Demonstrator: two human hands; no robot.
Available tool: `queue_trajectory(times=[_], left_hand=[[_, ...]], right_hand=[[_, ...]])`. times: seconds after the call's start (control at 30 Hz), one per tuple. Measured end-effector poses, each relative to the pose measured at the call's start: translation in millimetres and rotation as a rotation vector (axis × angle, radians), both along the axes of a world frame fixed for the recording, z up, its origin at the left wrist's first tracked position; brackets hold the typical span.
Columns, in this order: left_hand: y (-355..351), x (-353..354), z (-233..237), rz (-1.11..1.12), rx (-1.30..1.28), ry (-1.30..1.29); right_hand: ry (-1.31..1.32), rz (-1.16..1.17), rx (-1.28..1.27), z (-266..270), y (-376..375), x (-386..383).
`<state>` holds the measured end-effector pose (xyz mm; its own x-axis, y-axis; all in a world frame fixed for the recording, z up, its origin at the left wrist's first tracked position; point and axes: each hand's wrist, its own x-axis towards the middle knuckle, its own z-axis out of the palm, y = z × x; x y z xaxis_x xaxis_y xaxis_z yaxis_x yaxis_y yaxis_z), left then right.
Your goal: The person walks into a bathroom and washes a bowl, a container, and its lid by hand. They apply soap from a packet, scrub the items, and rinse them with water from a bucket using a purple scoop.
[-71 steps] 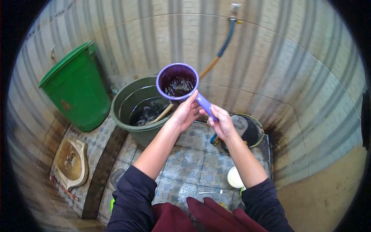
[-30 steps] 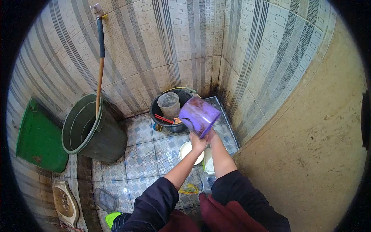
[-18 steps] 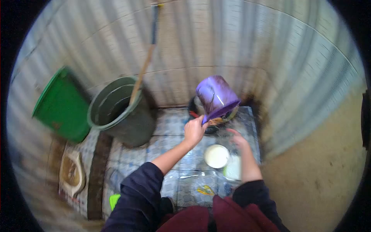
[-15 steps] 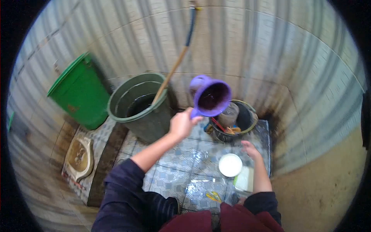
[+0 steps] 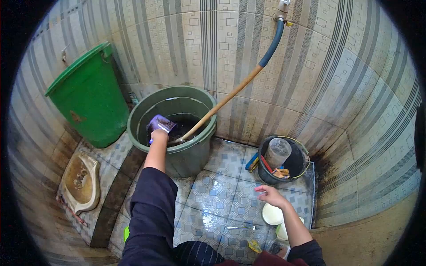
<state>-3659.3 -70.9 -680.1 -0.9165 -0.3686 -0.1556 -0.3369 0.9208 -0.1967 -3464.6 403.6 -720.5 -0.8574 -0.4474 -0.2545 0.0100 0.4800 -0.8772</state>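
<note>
My left hand [image 5: 159,135] is closed round the handle of a purple water dipper [image 5: 162,123]. The dipper is tilted inside the large grey-green barrel [image 5: 191,158], close to the dark water [image 5: 186,122]. My right hand [image 5: 271,196] hangs in the air over the wet tiles, fingers loosely stretched out and nothing in them. Just below it on the floor is a round white container [image 5: 272,214], partly hidden by the hand and wrist. Next to that, my forearm covers part of another white and green item [image 5: 282,230].
A hose [image 5: 239,86] runs from the wall tap [image 5: 280,17] into the barrel. A black bucket [image 5: 268,172] holds a clear plastic container [image 5: 278,152] and tools. At left are a green bin [image 5: 91,99] and a squat toilet [image 5: 93,190]. A metal utensil [image 5: 239,228] lies on the floor.
My left hand has swung left and down, bringing the dipper from mid-air beside the black bucket into the barrel. The view has shifted, and my right hand stays above the white container.
</note>
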Motion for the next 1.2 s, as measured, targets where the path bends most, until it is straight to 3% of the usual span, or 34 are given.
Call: queue_trajectory(times=[0.03, 0.1, 0.13, 0.17, 0.23, 0.3, 0.4, 0.5, 0.57, 0.63, 0.77, 0.83, 0.9, 0.97, 1.0, 1.1, 1.2], left_hand=[[11, 16, 19, -0.096, 0.014, -0.053], [6, 2, 23, 0.141, 0.369, -0.169], [-1, 0, 22, 0.060, 0.403, -0.187], [-6, 2, 19, 0.227, 0.727, 0.032], [4, 30, 50, 0.291, 1.060, 0.279], [23, 57, 73, 0.281, 1.241, 0.493], [68, 93, 104, 0.084, 1.226, 0.723], [130, 124, 129, -0.072, 1.429, 0.890], [180, 142, 135, -0.285, 1.647, 0.858], [228, 149, 130, -0.474, 1.921, 0.713], [327, 166, 108, -0.367, 2.248, 0.315], [373, 170, 77, -0.256, 2.256, 0.261], [408, 167, 37, -0.266, 2.144, 0.201], [442, 181, 24, -0.283, 2.176, 0.234], [457, 186, 18, -0.244, 2.172, 0.218], [493, 196, -3, -0.126, 2.164, 0.156], [519, 205, -27, -0.039, 2.129, 0.143]], right_hand=[[-0.007, -0.007, 0.015, 6, -2, 2], [-0.120, -0.112, -0.056, 15, -6, 5], [-0.115, -0.122, -0.044, 17, -6, 4], [-0.118, -0.126, -0.048, 17, -6, 2], [-0.052, -0.132, -0.005, 16, -6, -1], [-0.030, -0.145, -0.024, 22, -11, -4], [0.070, -0.157, -0.099, 34, -21, -12], [0.173, -0.126, -0.147, 59, -34, -21], [0.297, -0.120, -0.270, 67, -40, -34], [0.106, -0.225, -0.402, 90, -41, -38], [0.052, -0.414, -0.227, 111, -15, -26], [-0.336, -0.708, -0.506, 92, 9, -21], [-0.360, -0.801, -0.555, 35, 41, -26], [-0.711, -0.733, -1.256, -21, 73, -30], [-0.606, -0.878, -1.060, -7, 75, -11], [-0.596, -1.041, -1.179, -98, 115, -29], [-0.553, -1.130, -1.102, -132, 138, -24]])
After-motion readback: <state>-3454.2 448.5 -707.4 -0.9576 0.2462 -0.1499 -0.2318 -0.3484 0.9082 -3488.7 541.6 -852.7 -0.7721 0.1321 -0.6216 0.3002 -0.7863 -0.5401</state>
